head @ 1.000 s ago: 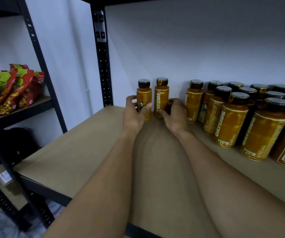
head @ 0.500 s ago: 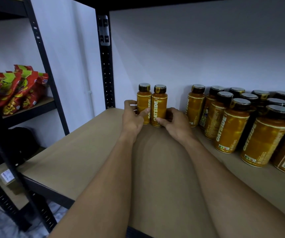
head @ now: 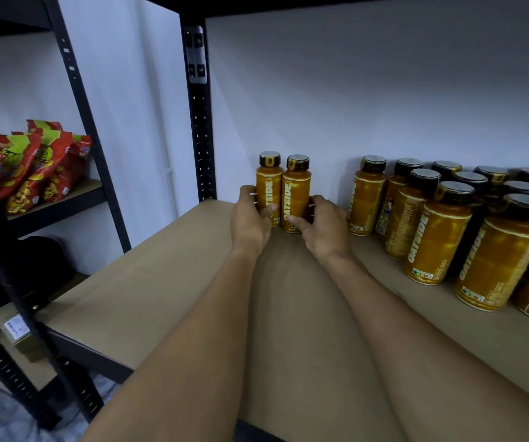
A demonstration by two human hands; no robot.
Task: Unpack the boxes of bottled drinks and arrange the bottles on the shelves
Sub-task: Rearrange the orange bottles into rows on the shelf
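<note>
Bottles in hand: the left hand (head: 250, 220) is curling round the left bottle (head: 268, 186), while the right hand (head: 325, 226) is gripping the right bottle (head: 296, 189) near its base. Both are standing upright and touching on the shelf (head: 161, 282), just right of the post (head: 201, 129). Further bottles (head: 432, 234) are standing farther right of the post; snack bags (head: 30, 164) are lying left of it.

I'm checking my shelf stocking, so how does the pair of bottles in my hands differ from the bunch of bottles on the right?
The pair of bottles is gripped, left hand on one, right hand on the other; the bunch of bottles stands untouched. The pair is one row of two; the bunch runs several rows deep. A bare gap of shelf separates them. Both are upright orange Oatside bottles with dark caps.
</note>
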